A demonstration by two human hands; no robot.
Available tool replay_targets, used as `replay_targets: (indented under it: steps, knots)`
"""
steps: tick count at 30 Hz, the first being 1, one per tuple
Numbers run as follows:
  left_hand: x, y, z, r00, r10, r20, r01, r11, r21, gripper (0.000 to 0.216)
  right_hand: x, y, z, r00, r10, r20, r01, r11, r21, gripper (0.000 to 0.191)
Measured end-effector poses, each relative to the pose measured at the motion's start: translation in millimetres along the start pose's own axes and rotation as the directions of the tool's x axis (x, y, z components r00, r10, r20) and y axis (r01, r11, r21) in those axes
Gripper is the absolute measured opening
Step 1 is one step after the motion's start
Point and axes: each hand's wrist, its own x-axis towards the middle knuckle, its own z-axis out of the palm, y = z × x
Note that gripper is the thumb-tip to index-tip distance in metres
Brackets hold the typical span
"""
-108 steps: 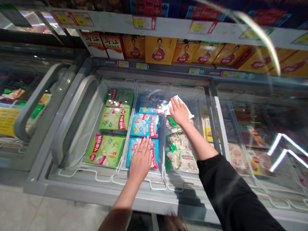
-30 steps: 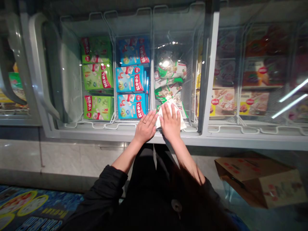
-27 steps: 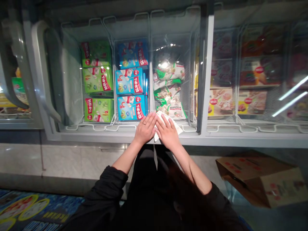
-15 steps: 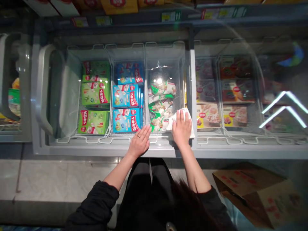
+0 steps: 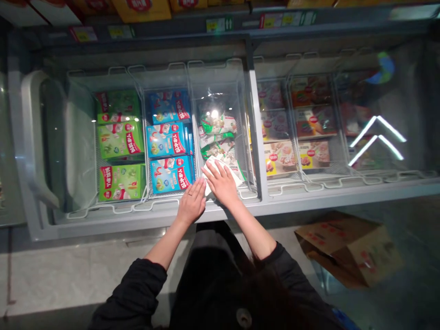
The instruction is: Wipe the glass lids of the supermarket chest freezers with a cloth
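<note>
My right hand [image 5: 222,183] lies flat on a white cloth [image 5: 237,173], fingers spread, pressing it against the clear glass lid of a chest freezer [image 5: 144,217]. Just to the left, my left hand [image 5: 191,201] rests flat near the lid's front edge, its fingers stretched out and a ring on one of them. The fingertips of my left hand are close to the cloth's left side. Beneath the glass, white and green bags [image 5: 218,133] lie in a wire basket, partly hidden by the cloth and my right hand.
Left of the bags, baskets hold blue packs [image 5: 170,172] and green packs [image 5: 122,183]. A grey handle [image 5: 32,137] stands at the lid's left end. Food boxes [image 5: 280,156] sit under the right-hand glass. On the floor at right is an open cardboard box [image 5: 347,247].
My right hand has slid the cloth left across the glass, from the lid's right frame to beside my left hand. The view has shifted and tilted a little; my left hand stays near the front edge.
</note>
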Motion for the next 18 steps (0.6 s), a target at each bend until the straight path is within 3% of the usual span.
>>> replay_targets:
  steps: [3, 7, 10, 14, 18]
  knots:
    - [1.2, 1.0, -1.4, 1.000, 0.029, 0.004, -0.029, 0.999, -0.018, 0.058, -44.0, 2.8, -4.0, 0.994, 0.098, 0.042, -0.098, 0.995, -0.015, 0.041]
    - [2.7, 6.4, -6.5, 0.999, 0.044, -0.007, -0.044, 0.999, -0.030, 0.057, -102.9, 11.8, -6.2, 0.940, 0.340, -0.021, -0.341, 0.940, -0.016, 0.047]
    - [3.4, 9.7, -9.7, 0.999, 0.050, -0.021, -0.051, 0.998, -0.034, 0.059, -124.2, 15.3, -4.4, 0.904, 0.424, -0.058, -0.425, 0.905, -0.008, 0.048]
    - [5.2, 11.3, -13.9, 0.999, 0.053, -0.005, -0.053, 0.999, -0.008, 0.058, -104.5, 28.3, -3.4, 0.882, 0.461, -0.094, -0.461, 0.887, 0.019, 0.047]
    - [16.6, 20.4, -19.8, 0.997, 0.026, 0.070, -0.028, 0.999, 0.033, 0.052, -62.2, 56.5, -9.6, 0.906, 0.413, -0.091, -0.412, 0.911, 0.038, 0.047]
